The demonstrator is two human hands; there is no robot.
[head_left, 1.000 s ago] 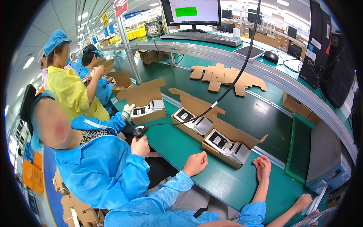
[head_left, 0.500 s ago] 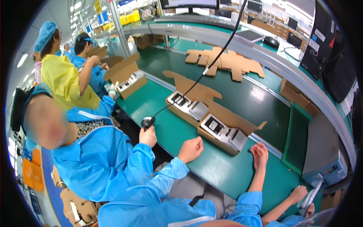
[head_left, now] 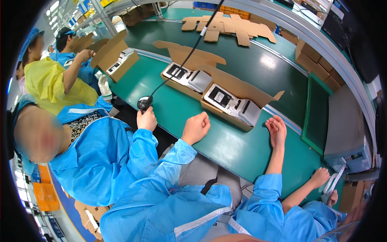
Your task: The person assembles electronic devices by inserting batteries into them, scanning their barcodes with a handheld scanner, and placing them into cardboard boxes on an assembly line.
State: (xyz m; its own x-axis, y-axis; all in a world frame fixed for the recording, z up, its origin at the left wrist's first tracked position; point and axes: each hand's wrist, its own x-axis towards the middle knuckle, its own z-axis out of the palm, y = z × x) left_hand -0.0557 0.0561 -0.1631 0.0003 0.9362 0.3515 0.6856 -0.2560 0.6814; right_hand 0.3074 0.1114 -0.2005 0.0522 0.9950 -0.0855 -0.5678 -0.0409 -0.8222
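My left hand (head_left: pixel 196 128) rests near the front edge of the green worktable (head_left: pixel 229 147), curled into a loose fist with nothing showing in it. My right hand (head_left: pixel 277 130) lies further right on the table, empty, its fingers loosely bent and partly apart. Between and beyond my hands stands an open cardboard box (head_left: pixel 229 115) holding a white and grey device (head_left: pixel 246 112) with a black panel. A second open box (head_left: pixel 181 86), with a similar device (head_left: pixel 197 80), adjoins it on the left. Neither hand touches the boxes.
On my left, a co-worker's hand (head_left: pixel 147 119) grips a black handheld scanner (head_left: pixel 144 103) on a cable. Another open box (head_left: pixel 115 60) stands beyond. Flattened cardboard (head_left: pixel 231 27) lies at the back. A grey machine (head_left: pixel 348 125) and another person's hand (head_left: pixel 320 177) are at right.
The view has tilted downward, so the boxes and the co-worker appear higher or further left. My hands stay in nearly the same resting poses. A white-gloved hand at left now shows raised.
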